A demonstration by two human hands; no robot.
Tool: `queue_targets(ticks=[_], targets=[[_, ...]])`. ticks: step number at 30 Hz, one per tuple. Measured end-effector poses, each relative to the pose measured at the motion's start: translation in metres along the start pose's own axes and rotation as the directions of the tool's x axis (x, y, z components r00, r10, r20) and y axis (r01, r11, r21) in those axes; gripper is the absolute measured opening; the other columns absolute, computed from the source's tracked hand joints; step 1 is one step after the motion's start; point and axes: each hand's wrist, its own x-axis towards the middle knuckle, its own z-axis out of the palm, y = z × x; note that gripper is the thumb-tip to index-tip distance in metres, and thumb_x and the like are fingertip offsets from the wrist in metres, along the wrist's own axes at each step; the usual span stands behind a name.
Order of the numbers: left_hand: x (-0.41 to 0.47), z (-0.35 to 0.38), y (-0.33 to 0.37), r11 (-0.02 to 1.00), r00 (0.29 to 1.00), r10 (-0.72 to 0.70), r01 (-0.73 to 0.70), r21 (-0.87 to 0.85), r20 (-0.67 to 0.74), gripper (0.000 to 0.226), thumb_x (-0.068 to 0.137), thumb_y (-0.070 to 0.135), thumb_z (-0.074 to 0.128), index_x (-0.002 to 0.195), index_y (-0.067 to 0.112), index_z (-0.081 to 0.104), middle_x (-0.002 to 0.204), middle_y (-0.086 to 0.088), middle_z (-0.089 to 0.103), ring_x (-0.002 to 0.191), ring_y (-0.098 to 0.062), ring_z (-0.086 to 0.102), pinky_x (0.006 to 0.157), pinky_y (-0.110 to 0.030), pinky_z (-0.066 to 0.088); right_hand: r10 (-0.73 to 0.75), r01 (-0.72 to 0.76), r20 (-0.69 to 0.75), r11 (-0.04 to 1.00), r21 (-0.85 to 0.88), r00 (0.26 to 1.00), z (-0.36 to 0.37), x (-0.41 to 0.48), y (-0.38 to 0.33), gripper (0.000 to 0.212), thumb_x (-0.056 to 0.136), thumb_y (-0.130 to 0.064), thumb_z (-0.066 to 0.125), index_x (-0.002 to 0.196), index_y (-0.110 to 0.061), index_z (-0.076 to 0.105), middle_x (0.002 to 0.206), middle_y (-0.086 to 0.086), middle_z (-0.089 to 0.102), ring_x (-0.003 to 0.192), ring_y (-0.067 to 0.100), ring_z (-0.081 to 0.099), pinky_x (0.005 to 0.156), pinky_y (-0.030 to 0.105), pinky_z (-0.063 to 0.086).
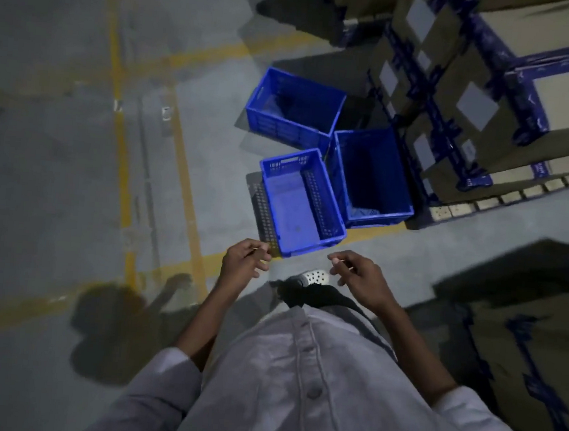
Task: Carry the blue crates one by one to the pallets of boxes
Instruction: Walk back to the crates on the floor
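Note:
Three empty blue plastic crates stand together on the concrete floor beside a pallet of boxes. The nearest crate has perforated walls and sits just ahead of my hands. A deeper crate stands to its right, against the pallet. A third crate lies farther back. My left hand hovers near the nearest crate's front left corner, fingers curled and apart, holding nothing. My right hand hangs just in front of that crate's near right corner, also holding nothing.
Stacked cardboard boxes with blue tape fill the upper right on a pallet edge. More taped boxes stand at the right, close to my arm. Yellow floor lines cross the grey floor at the left. My white shoe shows below the crates.

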Motion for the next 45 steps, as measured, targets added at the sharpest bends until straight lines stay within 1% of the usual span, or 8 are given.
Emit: queue_targets(ticks=[14,22,25,30,35,40,43,45], targets=[[0.236,-0.013,0.194,0.950,0.943,-0.026,-0.080,0.301,0.332,0.011,0.109,0.017,0.074,0.114,0.008,0.077,0.096,-0.012,0.086,0.078,-0.023,0.073,0.066,-0.033,0.050,0.238,-0.172,-0.420,0.967,0.189,0.876,-0.004,0.150,-0.073,0.025,0.114,-0.045,0.059,0.128,-0.032,0.076,0.103,-0.010,0.080,0.078,0.011,0.078,0.082,0.035,0.059],[0.369,-0.023,0.232,0.835,0.786,-0.199,-0.177,0.521,0.585,0.014,0.111,0.014,0.070,0.117,0.003,0.076,0.092,-0.006,0.085,0.067,-0.011,0.074,0.060,-0.027,0.052,0.644,-0.297,-0.563,0.753,0.588,0.518,0.107,0.193,-0.113,0.018,0.112,-0.027,0.065,0.124,-0.023,0.078,0.104,0.001,0.083,0.075,-0.002,0.074,0.074,0.022,0.056],[0.426,-0.006,0.230,0.785,0.748,-0.225,-0.241,0.571,0.625,0.011,0.111,0.018,0.071,0.115,0.010,0.078,0.094,-0.003,0.087,0.070,-0.012,0.076,0.061,-0.025,0.054,0.691,-0.283,-0.571,0.712,0.642,0.444,0.141,0.232,-0.112,0.019,0.110,-0.034,0.067,0.125,-0.029,0.077,0.107,-0.004,0.082,0.089,0.013,0.077,0.081,0.029,0.058],[0.554,0.024,0.148,0.672,0.734,-0.265,-0.325,0.666,0.625,0.007,0.109,0.020,0.074,0.109,0.018,0.080,0.092,-0.008,0.086,0.074,-0.024,0.078,0.065,-0.026,0.054,0.728,-0.288,-0.619,0.686,0.668,0.295,0.209,0.313,-0.019,0.019,0.111,-0.030,0.067,0.128,-0.028,0.075,0.118,-0.008,0.078,0.101,0.003,0.071,0.080,0.012,0.051],[0.689,0.043,0.014,0.520,0.787,-0.138,-0.460,0.720,0.602,0.013,0.099,0.031,0.081,0.107,0.021,0.083,0.100,0.001,0.083,0.093,-0.024,0.077,0.091,-0.046,0.062,0.701,-0.423,-0.698,0.682,0.597,0.145,0.290,0.400,0.149,0.038,0.110,-0.047,0.060,0.141,-0.025,0.065,0.128,0.003,0.066,0.116,0.026,0.065,0.097,0.052,0.057],[0.792,0.069,-0.092,0.213,0.791,0.096,-0.609,0.764,0.604,0.078,0.093,0.050,0.090,0.155,0.013,0.059,0.147,-0.024,0.057,0.143,-0.044,0.052,0.123,-0.059,0.043,0.674,-0.615,-0.735,0.553,0.562,-0.066,0.346,0.466,0.282,0.065,0.103,-0.042,0.075,0.156,-0.012,0.053,0.143,0.024,0.053,0.130,0.048,0.050,0.103,0.062,0.045],[0.839,0.096,-0.118,0.253,0.831,0.178,-0.556,0.792,0.527,0.101,0.089,0.068,0.083,0.164,0.012,0.047,0.152,-0.023,0.057,0.145,-0.045,0.052,0.123,-0.062,0.043,0.719,-0.566,-0.658,0.455,0.688,-0.222,0.359,0.482,0.332,0.079,0.101,-0.051,0.074,0.164,-0.016,0.040,0.154,0.022,0.043,0.139,0.048,0.043,0.104,0.069,0.043],[0.857,0.108,-0.132,0.347,0.842,0.119,-0.532,0.773,0.526,0.091,0.088,0.076,0.079,0.149,0.014,0.054,0.135,-0.017,0.069,0.129,-0.042,0.066,0.112,-0.059,0.053,0.758,-0.514,-0.617,0.450,0.730,-0.211,0.365,0.488,0.353,0.086,0.101,-0.057,0.072,0.167,-0.020,0.032,0.158,0.021,0.042,0.141,0.049,0.045,0.106,0.071,0.045]])
